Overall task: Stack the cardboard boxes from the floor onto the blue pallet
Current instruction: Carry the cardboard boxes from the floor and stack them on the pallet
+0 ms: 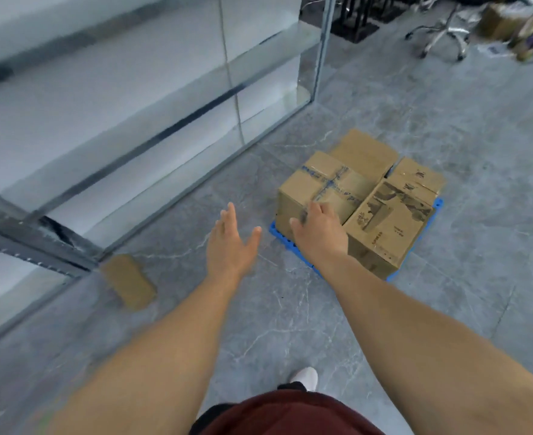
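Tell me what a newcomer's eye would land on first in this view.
First, the cluster of cardboard boxes packed together on the blue pallet, right of centre on the grey floor. Next, the two bare hands reaching forward: the right hand rests on the near corner of the taped box, while the left hand hovers open beside it. One flat piece of cardboard lies on the floor at left.

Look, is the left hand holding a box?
No, the left hand hangs open over the bare floor, fingers straight, while the right hand rests on the taped box on the blue pallet.
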### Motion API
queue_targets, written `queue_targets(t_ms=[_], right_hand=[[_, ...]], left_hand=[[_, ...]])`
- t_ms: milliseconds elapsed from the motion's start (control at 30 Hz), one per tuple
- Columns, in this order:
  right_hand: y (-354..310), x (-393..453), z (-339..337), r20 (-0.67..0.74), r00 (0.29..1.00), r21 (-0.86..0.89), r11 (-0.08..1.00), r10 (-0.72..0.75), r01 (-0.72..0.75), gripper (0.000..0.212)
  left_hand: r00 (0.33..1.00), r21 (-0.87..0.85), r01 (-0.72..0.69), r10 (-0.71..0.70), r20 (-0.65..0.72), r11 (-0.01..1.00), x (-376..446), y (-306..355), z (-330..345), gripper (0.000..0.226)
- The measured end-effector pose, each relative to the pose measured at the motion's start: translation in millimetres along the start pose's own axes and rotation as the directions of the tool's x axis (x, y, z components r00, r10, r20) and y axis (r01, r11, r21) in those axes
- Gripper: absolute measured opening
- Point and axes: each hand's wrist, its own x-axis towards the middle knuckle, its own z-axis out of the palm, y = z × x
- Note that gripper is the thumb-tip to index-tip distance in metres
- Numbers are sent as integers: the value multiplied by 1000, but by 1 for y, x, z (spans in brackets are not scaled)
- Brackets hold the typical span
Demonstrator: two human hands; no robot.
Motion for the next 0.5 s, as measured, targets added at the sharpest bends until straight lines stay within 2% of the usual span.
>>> queue_targets(t_ms=[167, 367, 500], right_hand=[[-91, -34, 33, 11, 971, -16, 971, -237, 237, 56], [-199, -81, 80, 64, 887, -13, 889, -457, 458, 58], [-254, -116, 110, 96, 810, 16, 814, -579, 580, 58]], left_hand=[[973, 21, 145, -139, -183, 989, -32, -62, -70, 77], [881, -33, 338, -329, -341, 940, -77, -146, -143, 78], [817, -105, 394, -401, -416, 913, -109, -196, -178, 82]])
